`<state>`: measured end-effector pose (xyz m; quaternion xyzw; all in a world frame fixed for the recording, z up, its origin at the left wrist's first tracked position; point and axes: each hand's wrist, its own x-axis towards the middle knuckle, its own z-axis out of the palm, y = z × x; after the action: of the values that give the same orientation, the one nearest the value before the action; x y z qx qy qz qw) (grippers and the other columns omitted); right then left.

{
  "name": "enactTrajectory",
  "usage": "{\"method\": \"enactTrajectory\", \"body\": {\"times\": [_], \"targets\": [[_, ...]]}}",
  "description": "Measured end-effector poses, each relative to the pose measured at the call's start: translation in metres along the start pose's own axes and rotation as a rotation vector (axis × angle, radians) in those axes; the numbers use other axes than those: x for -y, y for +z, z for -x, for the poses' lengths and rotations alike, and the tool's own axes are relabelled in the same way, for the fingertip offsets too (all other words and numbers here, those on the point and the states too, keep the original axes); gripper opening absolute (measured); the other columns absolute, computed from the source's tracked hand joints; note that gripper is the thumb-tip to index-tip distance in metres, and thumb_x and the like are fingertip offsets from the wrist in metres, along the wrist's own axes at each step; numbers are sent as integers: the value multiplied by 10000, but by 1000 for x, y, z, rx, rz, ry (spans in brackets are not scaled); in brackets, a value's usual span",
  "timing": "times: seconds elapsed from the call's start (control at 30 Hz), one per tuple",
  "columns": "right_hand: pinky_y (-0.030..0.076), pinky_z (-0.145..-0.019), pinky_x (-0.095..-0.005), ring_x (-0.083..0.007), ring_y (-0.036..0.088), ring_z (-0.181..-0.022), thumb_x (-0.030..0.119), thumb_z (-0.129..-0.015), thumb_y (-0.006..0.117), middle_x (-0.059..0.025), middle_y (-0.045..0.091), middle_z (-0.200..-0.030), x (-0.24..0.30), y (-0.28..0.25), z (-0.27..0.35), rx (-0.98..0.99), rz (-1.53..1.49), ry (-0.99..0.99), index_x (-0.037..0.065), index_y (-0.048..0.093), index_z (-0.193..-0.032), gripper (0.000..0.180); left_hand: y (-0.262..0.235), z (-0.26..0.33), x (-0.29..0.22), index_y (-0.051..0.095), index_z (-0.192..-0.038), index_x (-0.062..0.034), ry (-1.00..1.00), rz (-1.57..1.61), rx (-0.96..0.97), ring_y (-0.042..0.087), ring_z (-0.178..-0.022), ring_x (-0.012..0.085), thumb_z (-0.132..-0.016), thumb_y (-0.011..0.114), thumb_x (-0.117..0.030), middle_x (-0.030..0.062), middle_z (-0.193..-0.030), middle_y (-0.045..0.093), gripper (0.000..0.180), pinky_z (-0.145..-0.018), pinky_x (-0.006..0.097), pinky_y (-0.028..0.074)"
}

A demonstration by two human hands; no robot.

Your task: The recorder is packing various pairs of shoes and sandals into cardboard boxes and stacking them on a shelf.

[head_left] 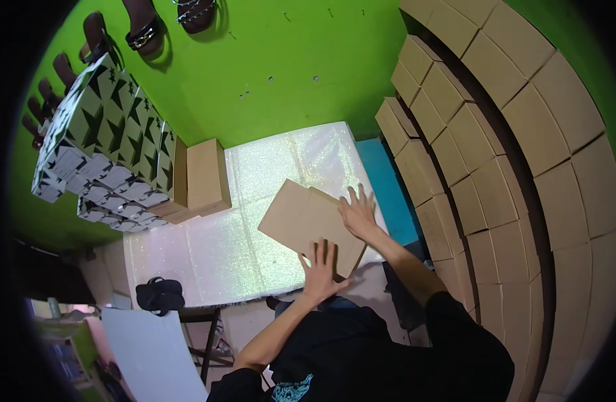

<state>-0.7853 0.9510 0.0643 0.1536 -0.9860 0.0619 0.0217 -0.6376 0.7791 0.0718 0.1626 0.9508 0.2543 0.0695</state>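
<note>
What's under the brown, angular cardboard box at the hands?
Shimmering white table cover shows along the left and far edges of the brown cardboard box. Directly beneath is covered; can't tell.

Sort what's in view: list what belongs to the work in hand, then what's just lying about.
Apparently in the work:
Left hand
Right hand
Brown cardboard at the hands
Glittery table cover beneath it

Seemingly just about:
Star-patterned boxes, stacked left
Hanging sandals
Brown boxes, stacked right
Black item, kind unclear
</note>
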Motion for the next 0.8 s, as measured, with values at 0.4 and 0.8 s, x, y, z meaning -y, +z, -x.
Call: {"method": "enactTrajectory", "body": {"times": [0.4,0.8], "targets": [[230,-1070,-759,-484,231,-1451,311,-1001,491,-228,372,-1512,25,33,-117,175,155,-318,28,587,-1300,423,27,26,34,210,-1567,-31,-147,-112,-48,102,-1501,475,-686,809,-537,239,-1630,134,1179,-1101,767,90],[209,-957,-864,-626,163,-1396,333,-1015,452,-294,362,-1460,20,-45,4,383,135,135,-65,638,-1185,472,-38,45,180,286,-1552,-76,-221,-526,-281,129,-1500,463,-687,831,-489,251,-1610,188,1103,-1134,735,38]]}}
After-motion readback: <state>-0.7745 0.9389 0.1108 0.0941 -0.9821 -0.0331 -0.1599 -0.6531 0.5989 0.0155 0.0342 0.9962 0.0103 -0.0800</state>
